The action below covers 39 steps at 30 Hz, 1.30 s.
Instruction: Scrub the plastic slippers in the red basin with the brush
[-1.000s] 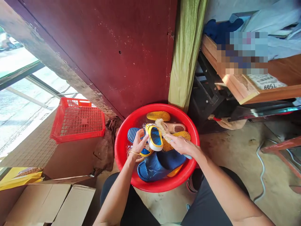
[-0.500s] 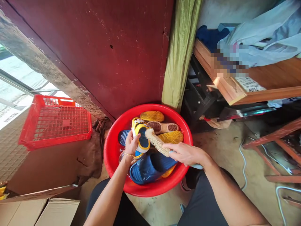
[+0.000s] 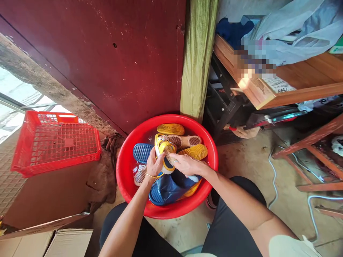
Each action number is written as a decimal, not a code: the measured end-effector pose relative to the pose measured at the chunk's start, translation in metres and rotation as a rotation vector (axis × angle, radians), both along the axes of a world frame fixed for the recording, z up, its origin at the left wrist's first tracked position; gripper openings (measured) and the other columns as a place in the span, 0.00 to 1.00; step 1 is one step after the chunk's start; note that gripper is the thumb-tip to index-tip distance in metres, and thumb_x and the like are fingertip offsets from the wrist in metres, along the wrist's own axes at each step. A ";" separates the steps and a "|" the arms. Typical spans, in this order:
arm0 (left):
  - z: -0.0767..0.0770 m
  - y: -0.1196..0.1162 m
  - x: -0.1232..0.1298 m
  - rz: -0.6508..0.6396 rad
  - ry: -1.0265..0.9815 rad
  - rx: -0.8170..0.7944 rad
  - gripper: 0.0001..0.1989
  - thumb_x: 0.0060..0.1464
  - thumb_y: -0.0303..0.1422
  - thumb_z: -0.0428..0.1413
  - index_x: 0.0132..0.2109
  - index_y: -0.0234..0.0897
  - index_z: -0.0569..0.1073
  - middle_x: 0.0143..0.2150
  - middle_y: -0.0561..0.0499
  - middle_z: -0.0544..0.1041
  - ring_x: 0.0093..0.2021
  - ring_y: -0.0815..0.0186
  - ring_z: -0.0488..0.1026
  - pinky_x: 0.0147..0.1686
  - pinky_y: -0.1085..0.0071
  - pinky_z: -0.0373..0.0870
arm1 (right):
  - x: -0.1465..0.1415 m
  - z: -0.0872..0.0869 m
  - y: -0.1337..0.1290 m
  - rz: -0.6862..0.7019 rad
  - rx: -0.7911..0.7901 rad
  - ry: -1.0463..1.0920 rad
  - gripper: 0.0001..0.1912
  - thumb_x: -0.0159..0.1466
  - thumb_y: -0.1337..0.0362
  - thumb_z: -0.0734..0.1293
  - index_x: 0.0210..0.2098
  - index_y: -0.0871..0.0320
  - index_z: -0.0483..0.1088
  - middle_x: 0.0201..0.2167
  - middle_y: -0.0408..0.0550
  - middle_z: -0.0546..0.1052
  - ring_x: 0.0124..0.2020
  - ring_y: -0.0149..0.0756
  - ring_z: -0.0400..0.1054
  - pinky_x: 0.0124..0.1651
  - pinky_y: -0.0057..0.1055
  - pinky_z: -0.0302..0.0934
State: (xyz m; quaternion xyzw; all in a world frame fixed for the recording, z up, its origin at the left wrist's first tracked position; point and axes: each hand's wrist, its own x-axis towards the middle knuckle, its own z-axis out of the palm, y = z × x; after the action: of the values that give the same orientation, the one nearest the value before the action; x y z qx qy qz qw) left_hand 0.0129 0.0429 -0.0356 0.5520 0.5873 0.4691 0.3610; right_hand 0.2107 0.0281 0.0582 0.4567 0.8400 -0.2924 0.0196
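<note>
My left hand (image 3: 154,163) is closed around the side of a yellow, white and blue sandal (image 3: 160,140), held above the red basin (image 3: 123,171). In my right hand (image 3: 186,164) is a scrubbing brush (image 3: 168,150) with pale bristles; its light-blue handle end shows below the palm. The bristles reach inside the sandal's opening, partly hidden by my fingers. Below my hands lies a large blue slipper (image 3: 168,189). Around it in the basin are a ridged blue slipper (image 3: 143,152), yellow soles (image 3: 170,129) and a tan shoe sole (image 3: 184,141).
A red plastic crate (image 3: 57,139) sits on cardboard at the left, with a brown cloth (image 3: 103,175) beside it. Behind the basin stand a dark red panel (image 3: 128,64) and a yellow-green curtain (image 3: 198,71). A wooden table (image 3: 308,82) and a reddish wooden frame (image 3: 316,142) are at the right.
My right hand has moved left and pushed the brush into the sandal's opening. The sandal has turned slightly in my left hand. The view has shifted a little.
</note>
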 end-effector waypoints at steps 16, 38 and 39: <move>0.033 -0.006 -0.023 0.145 0.116 0.224 0.35 0.52 0.39 0.62 0.66 0.39 0.64 0.61 0.43 0.73 0.60 0.52 0.71 0.60 0.57 0.69 | 0.057 0.027 -0.016 -0.145 0.056 0.334 0.30 0.69 0.62 0.60 0.71 0.49 0.58 0.43 0.45 0.82 0.35 0.32 0.74 0.43 0.28 0.66; 0.047 -0.015 -0.021 0.009 -0.129 0.077 0.32 0.49 0.41 0.60 0.60 0.35 0.71 0.53 0.44 0.79 0.52 0.52 0.75 0.53 0.59 0.72 | 0.041 -0.021 0.015 -0.367 0.404 -0.023 0.29 0.74 0.61 0.52 0.73 0.51 0.54 0.53 0.56 0.78 0.45 0.45 0.76 0.46 0.37 0.69; 0.048 -0.015 -0.021 0.016 -0.202 0.056 0.30 0.51 0.42 0.58 0.59 0.35 0.71 0.52 0.44 0.79 0.52 0.52 0.76 0.52 0.58 0.73 | 0.044 -0.021 0.015 -0.366 0.418 0.031 0.28 0.74 0.61 0.53 0.73 0.53 0.54 0.56 0.55 0.77 0.47 0.45 0.76 0.49 0.37 0.69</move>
State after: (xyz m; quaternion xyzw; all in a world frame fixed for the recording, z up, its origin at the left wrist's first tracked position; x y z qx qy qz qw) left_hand -0.0085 0.0280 0.0127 0.5072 0.5388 0.5415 0.3990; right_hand 0.2545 0.0432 0.0369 0.5906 0.7856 -0.1186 -0.1411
